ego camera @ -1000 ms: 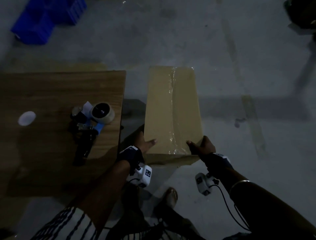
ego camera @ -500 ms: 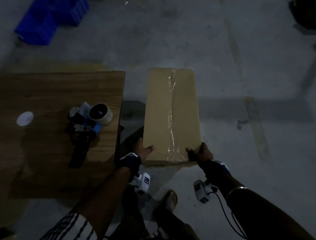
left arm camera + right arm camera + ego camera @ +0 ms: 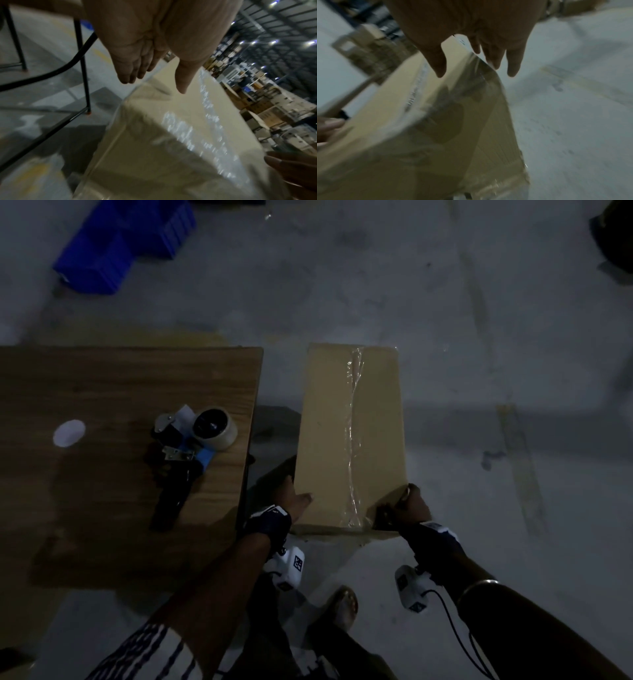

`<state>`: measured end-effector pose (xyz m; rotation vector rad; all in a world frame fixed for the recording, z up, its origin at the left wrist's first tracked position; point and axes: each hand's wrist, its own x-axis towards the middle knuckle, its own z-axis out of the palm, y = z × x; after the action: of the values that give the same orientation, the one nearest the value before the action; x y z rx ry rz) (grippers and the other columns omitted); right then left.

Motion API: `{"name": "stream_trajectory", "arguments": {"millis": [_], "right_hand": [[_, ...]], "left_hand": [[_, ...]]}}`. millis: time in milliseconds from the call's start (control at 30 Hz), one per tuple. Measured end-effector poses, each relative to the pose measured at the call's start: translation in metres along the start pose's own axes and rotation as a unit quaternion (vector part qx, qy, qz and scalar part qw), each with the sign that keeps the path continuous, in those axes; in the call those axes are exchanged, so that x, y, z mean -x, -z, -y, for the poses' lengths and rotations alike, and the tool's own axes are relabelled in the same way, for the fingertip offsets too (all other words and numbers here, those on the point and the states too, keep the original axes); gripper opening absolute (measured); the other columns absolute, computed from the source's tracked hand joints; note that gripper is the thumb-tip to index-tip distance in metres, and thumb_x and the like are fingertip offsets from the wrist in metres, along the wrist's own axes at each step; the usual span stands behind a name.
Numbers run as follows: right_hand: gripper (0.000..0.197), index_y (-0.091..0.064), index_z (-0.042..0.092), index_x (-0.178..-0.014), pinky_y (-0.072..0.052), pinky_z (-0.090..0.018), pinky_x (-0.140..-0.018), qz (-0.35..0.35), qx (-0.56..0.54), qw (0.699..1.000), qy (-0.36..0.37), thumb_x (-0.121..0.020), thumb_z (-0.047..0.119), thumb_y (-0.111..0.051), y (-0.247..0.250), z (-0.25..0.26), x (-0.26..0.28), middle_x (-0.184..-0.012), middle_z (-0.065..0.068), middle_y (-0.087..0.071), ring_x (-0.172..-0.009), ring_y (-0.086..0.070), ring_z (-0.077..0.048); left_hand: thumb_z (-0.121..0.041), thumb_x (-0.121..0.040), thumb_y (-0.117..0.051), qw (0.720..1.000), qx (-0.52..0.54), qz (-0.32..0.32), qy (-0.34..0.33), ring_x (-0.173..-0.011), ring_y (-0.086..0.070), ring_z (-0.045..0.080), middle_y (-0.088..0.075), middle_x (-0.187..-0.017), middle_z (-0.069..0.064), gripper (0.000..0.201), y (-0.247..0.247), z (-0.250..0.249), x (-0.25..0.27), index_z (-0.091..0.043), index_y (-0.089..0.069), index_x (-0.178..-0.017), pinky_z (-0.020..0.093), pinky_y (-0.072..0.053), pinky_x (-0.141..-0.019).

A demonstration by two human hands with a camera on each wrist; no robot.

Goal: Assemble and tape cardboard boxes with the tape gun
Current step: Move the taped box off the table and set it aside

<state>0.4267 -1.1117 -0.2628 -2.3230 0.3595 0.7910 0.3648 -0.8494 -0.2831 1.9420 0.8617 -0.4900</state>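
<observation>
A closed cardboard box (image 3: 329,440) with clear tape (image 3: 354,422) along its top seam is off the table's right edge, above the floor. My left hand (image 3: 294,501) holds its near left corner, thumb on top and straight fingers (image 3: 130,70) down the left side. At the near right corner my right hand (image 3: 411,505) has its thumb over the top and straight fingers (image 3: 513,65) along the right side. The box (image 3: 188,135) is blurred in both wrist views. The tape gun (image 3: 185,453) with its tape roll lies alone on the wooden table (image 3: 85,508).
A white disc (image 3: 68,433) lies on the table's left part. Blue crates (image 3: 120,244) stand on the grey floor at the far left. My foot (image 3: 344,607) is below the box's near end. Black table legs (image 3: 84,67) stand left of the box.
The box has come slightly nearer to me. My right hand has slid from the near top edge out to the right corner. The tape gun has not moved.
</observation>
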Motion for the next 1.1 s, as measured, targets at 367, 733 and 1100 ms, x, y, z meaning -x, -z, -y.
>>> {"name": "stream_trajectory", "arguments": {"millis": [367,733,1100], "right_hand": [[0.076,-0.028,0.01,-0.155,-0.041,-0.04,-0.107,0.008,0.086,0.974,0.208,-0.095,0.034,-0.067,0.002,0.125,0.067,-0.153,-0.017,-0.043,-0.136,-0.047,-0.035],[0.055,-0.054,0.022,-0.138,-0.049,-0.032,-0.08,0.107,0.22,0.882,0.403,-0.096,0.058,-0.051,-0.148,0.328,0.183,-0.129,-0.004,-0.065,-0.111,-0.065,-0.028],[0.053,-0.053,0.013,-0.144,-0.04,-0.034,-0.108,0.202,0.301,0.814,0.454,-0.101,0.045,-0.054,-0.428,0.465,0.367,-0.148,-0.008,-0.052,-0.133,-0.051,-0.028]], "left_hand": [[-0.028,-0.09,-0.067,0.987,0.106,-0.084,-0.083,-0.134,-0.042,0.028,-0.043,-0.147,0.007,0.063,0.098,-0.027,0.056,-0.013,-0.039,-0.144,0.045,-0.04,-0.107],[-0.022,-0.09,-0.067,0.951,0.234,-0.175,-0.104,-0.117,-0.056,0.021,-0.061,-0.127,0.002,0.041,0.291,0.064,0.133,-0.016,-0.054,-0.128,0.042,-0.046,-0.102],[-0.016,-0.094,-0.059,0.903,0.277,-0.329,0.01,-0.105,-0.058,0.027,-0.061,-0.11,0.012,0.015,0.497,0.341,0.213,-0.005,-0.064,-0.104,0.024,-0.043,-0.082]]}}
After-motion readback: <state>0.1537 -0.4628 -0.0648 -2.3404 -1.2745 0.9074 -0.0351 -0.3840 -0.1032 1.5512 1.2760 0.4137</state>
